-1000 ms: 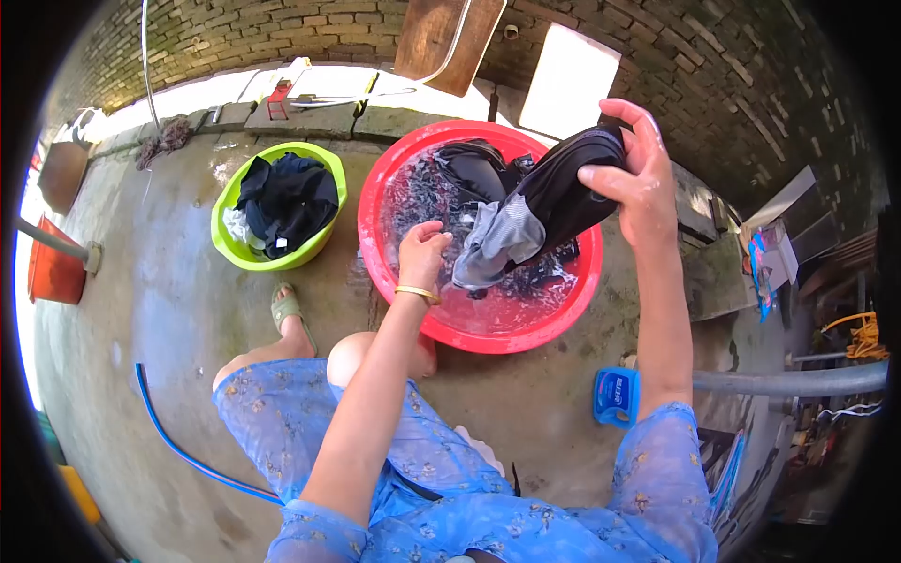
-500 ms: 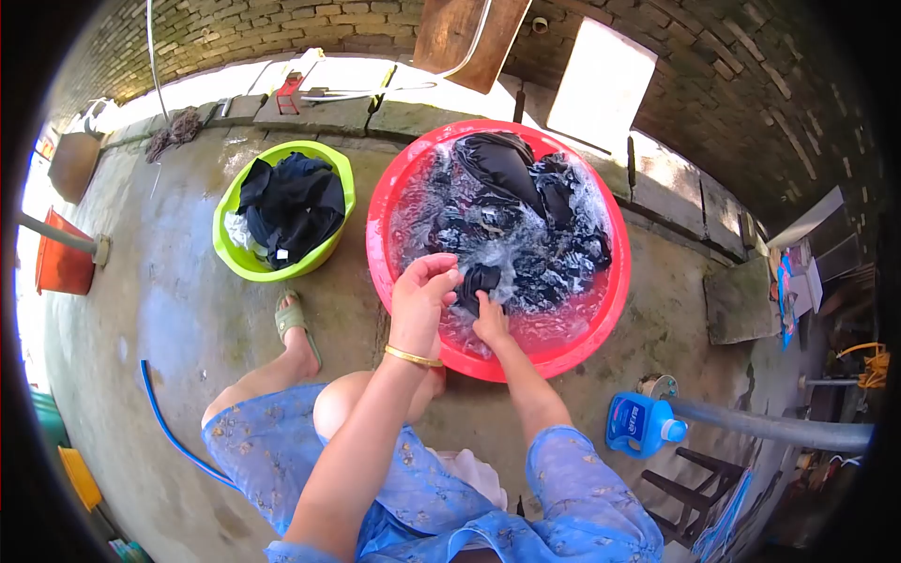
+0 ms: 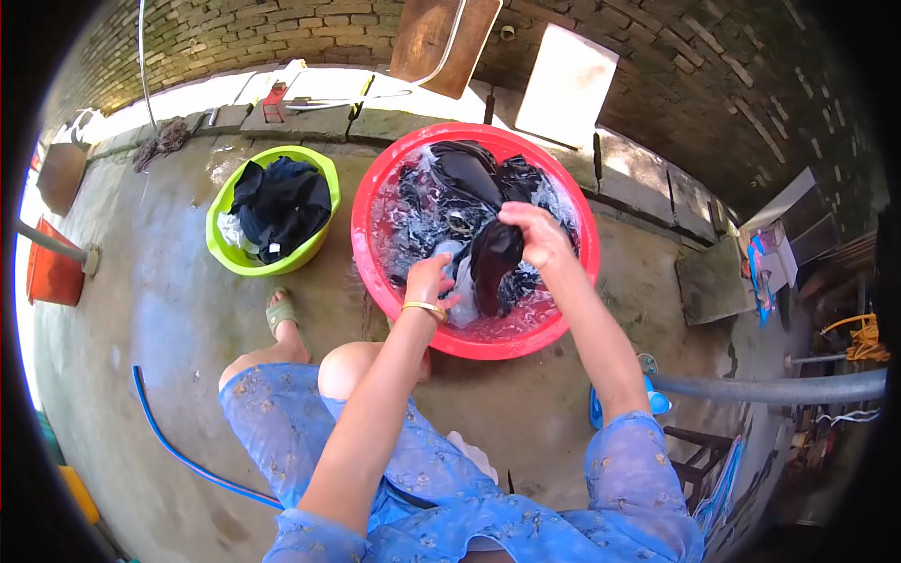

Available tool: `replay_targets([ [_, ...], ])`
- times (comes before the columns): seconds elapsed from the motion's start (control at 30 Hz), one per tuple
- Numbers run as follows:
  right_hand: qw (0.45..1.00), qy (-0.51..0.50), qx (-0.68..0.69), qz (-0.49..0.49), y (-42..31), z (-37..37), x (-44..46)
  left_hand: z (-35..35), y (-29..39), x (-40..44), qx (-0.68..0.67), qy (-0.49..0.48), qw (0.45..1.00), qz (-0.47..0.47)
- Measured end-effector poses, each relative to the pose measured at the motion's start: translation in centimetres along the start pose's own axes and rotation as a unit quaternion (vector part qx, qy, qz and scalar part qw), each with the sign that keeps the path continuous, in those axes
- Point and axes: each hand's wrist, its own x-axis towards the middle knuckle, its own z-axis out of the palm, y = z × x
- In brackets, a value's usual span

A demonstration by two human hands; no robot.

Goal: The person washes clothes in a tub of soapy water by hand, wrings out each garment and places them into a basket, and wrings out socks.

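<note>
A red basin (image 3: 371, 272) holds soapy water and several dark, wet garments (image 3: 465, 174). My right hand (image 3: 540, 235) is closed on a wet black cloth (image 3: 495, 258), raised so that it hangs over the basin. What kind of garment it is, I cannot tell. At the near left side of the water is my left hand (image 3: 432, 281), a gold bangle on its wrist, fingers apart. It holds nothing that I can see. Between the hanging cloth and my left hand shows a pale, greyish patch whose nature is unclear.
To the left stands a lime-green basin (image 3: 218, 246) of dark clothes with something white. A blue bottle (image 3: 657, 402) is partly behind my right forearm, near a grey pipe (image 3: 770, 387). A blue hose (image 3: 169, 436) lies left on the concrete. An orange bucket (image 3: 52, 272) stands far left.
My right hand has lifted the black cloth out of the water, up and to the right. My left hand has moved lower. The view has shifted slightly.
</note>
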Motion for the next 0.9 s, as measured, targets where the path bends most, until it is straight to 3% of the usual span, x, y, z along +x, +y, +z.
replay_targets([
  [0.07,0.999,-0.036,0.014,-0.036,-3.4,2.4,-3.0,0.1,-0.1,0.0,-0.027,0.021,0.997,-0.075],
  [0.13,0.994,-0.093,0.013,-0.064,-6.2,5.2,-6.6,-0.3,-0.3,0.3,-0.058,-0.009,0.994,-0.092],
  [0.17,0.988,-0.125,0.006,-0.086,-7.3,6.2,-8.1,-0.3,-0.3,0.6,-0.103,-0.011,0.981,-0.162],
  [0.2,0.98,-0.176,0.008,-0.089,-8.2,6.7,-9.2,-0.3,-0.3,0.0,-0.118,-0.042,0.977,-0.172],
  [0.27,0.976,-0.177,-0.032,-0.125,-9.0,8.4,-12.1,-0.4,0.0,-1.2,-0.144,-0.103,0.965,-0.193],
  [0.33,0.969,-0.192,-0.037,-0.149,-9.2,10.3,-15.6,-0.4,-0.8,0.1,-0.226,-0.224,0.93,-0.186],
  [0.4,0.963,-0.204,-0.042,-0.17,-8.6,11.7,-18.9,0.4,-1.3,2.0,-0.209,-0.245,0.934,-0.152],
  [0.47,0.955,-0.239,-0.033,-0.173,-7.2,12.1,-21.7,1.2,-1.6,3.9,-0.309,-0.328,0.891,-0.062],
  [0.53,0.948,-0.272,-0.048,-0.157,-5.3,11.5,-23.9,0.7,0.0,2.8,-0.244,-0.354,0.903,-0.02],
  [0.6,0.951,-0.286,-0.084,-0.076,-3.2,10.1,-25.9,1.0,0.9,3.4,-0.139,-0.267,0.95,0.088],
  [0.63,0.95,-0.287,-0.108,-0.053,-2.3,9.2,-26.4,-0.5,-0.3,8.0,-0.231,-0.41,0.882,-0.01],
  [0.7,0.946,-0.28,-0.16,-0.034,-1.0,6.8,-27.3,-2.2,-2.4,16.5,-0.219,-0.389,0.894,0.024],
  [0.77,0.955,-0.256,-0.144,-0.049,-0.8,5.2,-28.4,-0.5,1.4,8.0,-0.249,-0.333,0.909,0.006],
  [0.83,0.971,-0.213,-0.084,-0.068,-0.5,3.0,-29.1,-1.0,0.8,8.8,-0.236,-0.284,0.929,0.028],
  [0.9,0.968,-0.186,-0.049,-0.165,-2.3,2.3,-29.2,-0.6,0.9,6.5,-0.255,-0.231,0.938,0.043],
])
